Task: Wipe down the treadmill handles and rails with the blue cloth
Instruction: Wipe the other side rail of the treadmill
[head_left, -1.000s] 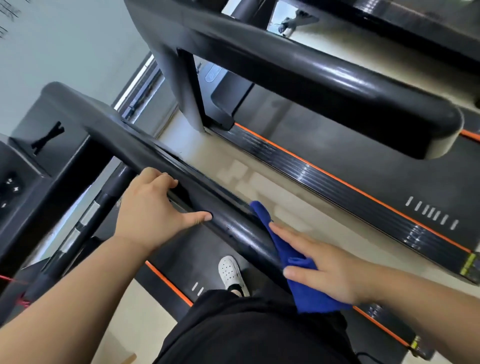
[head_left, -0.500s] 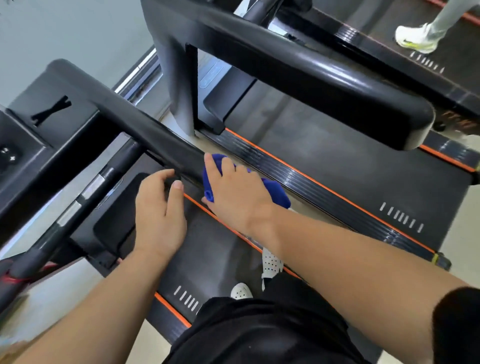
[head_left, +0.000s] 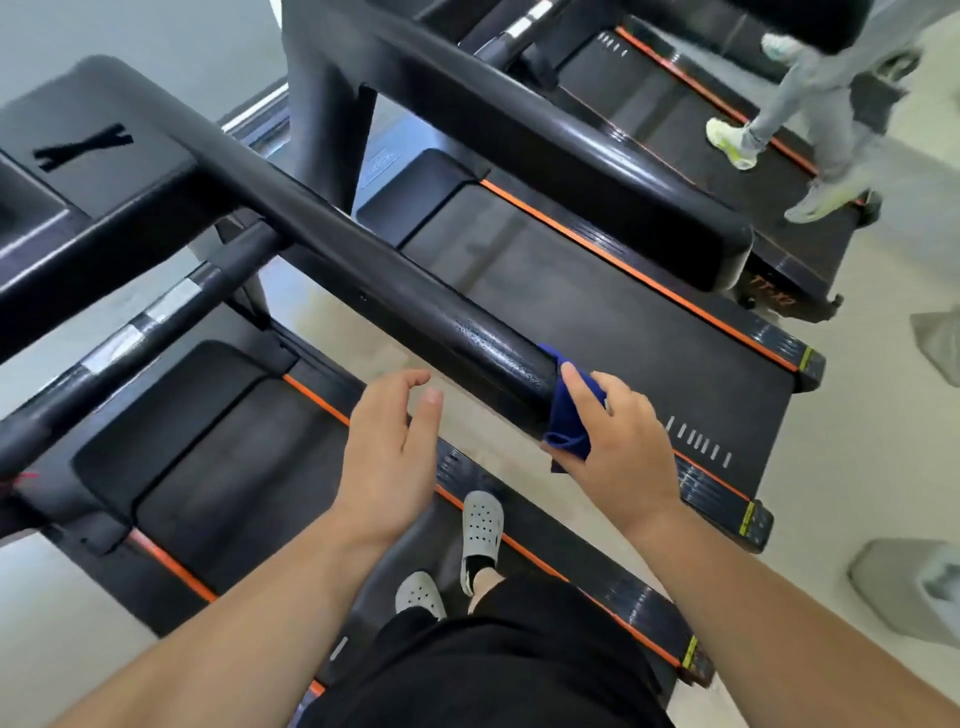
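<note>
A thick black treadmill handrail (head_left: 395, 291) runs diagonally from the console at upper left down to the centre. The blue cloth (head_left: 569, 421) is wrapped around the rail's near end, and my right hand (head_left: 618, 447) grips it there, thumb on top. My left hand (head_left: 389, 457) hovers just below and left of the rail with relaxed, slightly bent fingers, touching nothing. A thinner bar with silver sensor plates (head_left: 150, 327) runs lower left.
The treadmill belt (head_left: 218, 457) with orange edging lies under me, my grey clogs (head_left: 480, 530) on it. A second treadmill's rail (head_left: 597, 161) and belt sit to the right. Another person (head_left: 810, 119) walks on a third treadmill at upper right. Grey bins (head_left: 914, 587) stand at right.
My right hand slid the cloth back down the rail to its near end. My left hand came off the rail and now hangs free beside it.
</note>
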